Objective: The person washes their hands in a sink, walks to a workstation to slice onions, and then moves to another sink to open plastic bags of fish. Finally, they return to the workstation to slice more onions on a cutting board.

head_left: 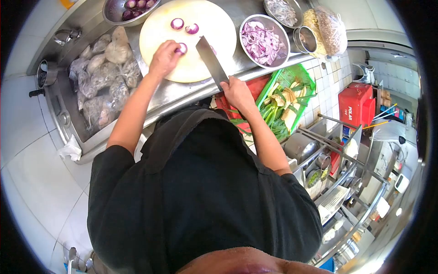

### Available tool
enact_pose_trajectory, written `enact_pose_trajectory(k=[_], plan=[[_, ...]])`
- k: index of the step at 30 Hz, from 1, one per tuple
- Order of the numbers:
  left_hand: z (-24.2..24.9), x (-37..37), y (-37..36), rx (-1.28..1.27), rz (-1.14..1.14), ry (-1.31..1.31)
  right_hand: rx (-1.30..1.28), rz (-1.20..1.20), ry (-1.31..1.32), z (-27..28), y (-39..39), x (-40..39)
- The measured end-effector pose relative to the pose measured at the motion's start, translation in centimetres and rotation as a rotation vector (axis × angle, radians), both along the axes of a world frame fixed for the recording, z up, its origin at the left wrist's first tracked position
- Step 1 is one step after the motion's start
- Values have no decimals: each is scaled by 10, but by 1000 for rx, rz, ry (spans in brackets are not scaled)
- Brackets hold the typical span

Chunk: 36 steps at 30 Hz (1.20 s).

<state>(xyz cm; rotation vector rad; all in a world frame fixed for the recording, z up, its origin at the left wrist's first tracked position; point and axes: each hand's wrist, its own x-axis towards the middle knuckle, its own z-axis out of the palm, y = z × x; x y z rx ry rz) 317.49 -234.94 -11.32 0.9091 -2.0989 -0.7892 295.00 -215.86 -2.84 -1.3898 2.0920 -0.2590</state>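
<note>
On a round pale cutting board (207, 16), my left hand (163, 58) presses down on a halved red onion (182, 48). A cleaver (211, 59) lies with its broad blade over the board beside that onion, and my right hand (235, 91) grips its handle. Two more onion halves (177, 23) lie cut side up at the far side of the board. A steel bowl of sliced red onion (263, 41) stands to the right of the board. Another bowl with peeled whole onions (132, 8) sits at the far left.
The board rests on a steel counter (173, 93). A sink to the left holds several clear bags (102, 82). A green crate of leafy greens (285, 98) stands below right, near a red box (357, 104). Wire racks with pots (319, 160) fill the right.
</note>
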Motion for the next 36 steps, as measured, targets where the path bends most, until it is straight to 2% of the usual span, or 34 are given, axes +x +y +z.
enact_pose_trajectory(k=[3,10,15,20,21,24,25,28,34,36], plan=[[7,-15,27,28,-36,-55,-41,20,23,24,-3,13],[9,-20,31,-12,-41,-107,-2,58,49,29,2,30],[-3,-17,30,44,-40,-138,31,84,44,-10,-10,40],[-3,-25,37,30,-45,-28,103,52,-54,-9,-25,17],[-8,-26,33,-20,-95,-59,126,-8,-89,-7,-21,13],[15,-21,39,-1,-204,-376,78,-4,42,-8,-8,6],[11,-19,41,-41,-149,-229,71,5,65,-4,-6,9],[1,-8,42,-69,-146,-27,57,25,114,2,-2,21],[3,-10,29,-105,-320,-122,44,68,172,19,-3,32],[7,-12,28,-104,-316,-147,31,81,176,14,-3,35]])
